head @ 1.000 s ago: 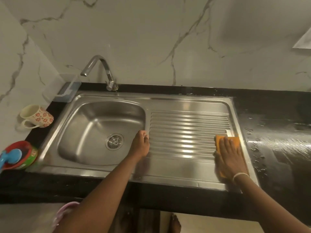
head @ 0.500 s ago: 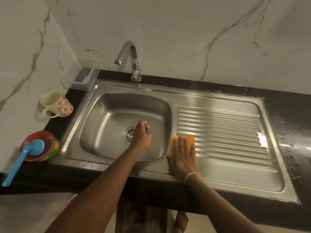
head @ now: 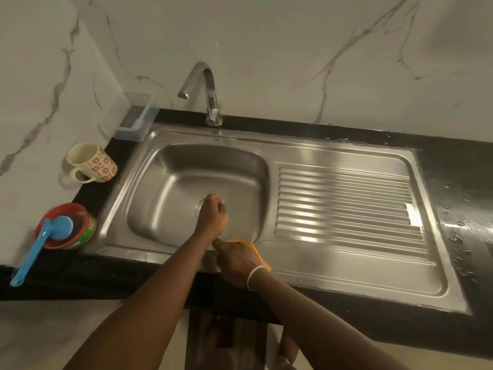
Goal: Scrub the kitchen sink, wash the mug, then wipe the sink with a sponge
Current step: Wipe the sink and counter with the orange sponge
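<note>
The mug stands unmoved on the worktop, far left. The left hand, grip loosely curled and empty, now hovers over the drain. The right hand has slid the sponge left off the drainboard, grip pressing it flat onto the sink basin's near rim.

Mostly hidden beneath right hand at lower centre of frame: orange sponge, only edges visible. Drain largely covered by left hand. Contents of clear box, upper left, too blurred to identify.
</note>
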The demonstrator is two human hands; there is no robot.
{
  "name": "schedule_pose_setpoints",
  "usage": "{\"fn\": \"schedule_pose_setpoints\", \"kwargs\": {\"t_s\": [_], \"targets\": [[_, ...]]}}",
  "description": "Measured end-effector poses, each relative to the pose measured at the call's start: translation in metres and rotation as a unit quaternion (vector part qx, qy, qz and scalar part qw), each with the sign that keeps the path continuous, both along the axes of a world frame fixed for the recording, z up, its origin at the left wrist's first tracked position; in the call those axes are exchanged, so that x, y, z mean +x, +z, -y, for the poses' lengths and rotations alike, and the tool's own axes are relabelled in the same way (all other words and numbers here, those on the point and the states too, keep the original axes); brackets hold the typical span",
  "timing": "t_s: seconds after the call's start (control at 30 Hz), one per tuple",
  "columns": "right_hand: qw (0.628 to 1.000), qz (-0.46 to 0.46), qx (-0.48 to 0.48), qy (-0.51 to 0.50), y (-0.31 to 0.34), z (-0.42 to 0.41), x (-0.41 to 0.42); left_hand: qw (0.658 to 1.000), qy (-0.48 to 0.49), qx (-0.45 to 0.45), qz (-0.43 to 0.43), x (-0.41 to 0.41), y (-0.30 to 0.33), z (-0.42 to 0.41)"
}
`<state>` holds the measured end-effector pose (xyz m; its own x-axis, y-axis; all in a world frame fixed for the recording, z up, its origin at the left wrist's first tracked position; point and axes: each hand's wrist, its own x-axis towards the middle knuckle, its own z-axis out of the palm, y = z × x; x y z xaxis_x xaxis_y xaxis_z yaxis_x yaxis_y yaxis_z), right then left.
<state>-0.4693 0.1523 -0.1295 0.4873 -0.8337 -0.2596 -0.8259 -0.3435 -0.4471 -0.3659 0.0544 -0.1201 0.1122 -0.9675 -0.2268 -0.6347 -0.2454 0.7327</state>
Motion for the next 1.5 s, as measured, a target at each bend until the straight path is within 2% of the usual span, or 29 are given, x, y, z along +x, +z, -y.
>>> {"fn": "schedule_pose_setpoints", "kwargs": {"t_s": [0.1,0.33,0.43,0.67,0.83,1.0,1.17,1.33,1.43,1.5], "targets": [[0.998,0.012,-0.042,0.046,-0.012,-0.023,-0.026,1.000,-0.012,-0.001,0.000,-0.018,0.001,-0.005],[0.995,-0.019,-0.088,0.044,-0.021,-0.065,-0.124,0.997,-0.070,0.026,0.036,-0.083,-0.004,-0.037],[0.996,-0.033,-0.086,0.013,-0.014,-0.080,-0.171,0.993,-0.090,0.032,0.075,-0.114,-0.005,-0.053],[0.991,-0.085,-0.057,-0.084,-0.011,-0.112,-0.272,0.983,-0.061,0.037,0.166,-0.147,0.003,-0.067],[0.970,-0.146,-0.036,-0.189,-0.011,-0.129,-0.340,0.976,-0.056,0.053,0.201,-0.150,0.009,-0.069],[0.953,-0.153,-0.022,-0.259,-0.011,-0.141,-0.385,0.975,-0.054,0.055,0.211,-0.150,0.016,-0.075],[0.941,-0.130,-0.034,-0.309,-0.015,-0.156,-0.389,0.972,-0.064,0.059,0.220,-0.144,0.024,-0.078],[0.883,-0.144,-0.058,-0.443,-0.022,-0.159,-0.336,0.968,-0.094,0.058,0.224,-0.136,0.037,-0.069],[0.872,-0.163,-0.072,-0.456,-0.024,-0.153,-0.296,0.963,-0.122,0.061,0.231,-0.127,0.039,-0.058],[0.878,-0.163,-0.072,-0.444,-0.022,-0.148,-0.264,0.963,-0.138,0.064,0.221,-0.117,0.035,-0.052]]}}
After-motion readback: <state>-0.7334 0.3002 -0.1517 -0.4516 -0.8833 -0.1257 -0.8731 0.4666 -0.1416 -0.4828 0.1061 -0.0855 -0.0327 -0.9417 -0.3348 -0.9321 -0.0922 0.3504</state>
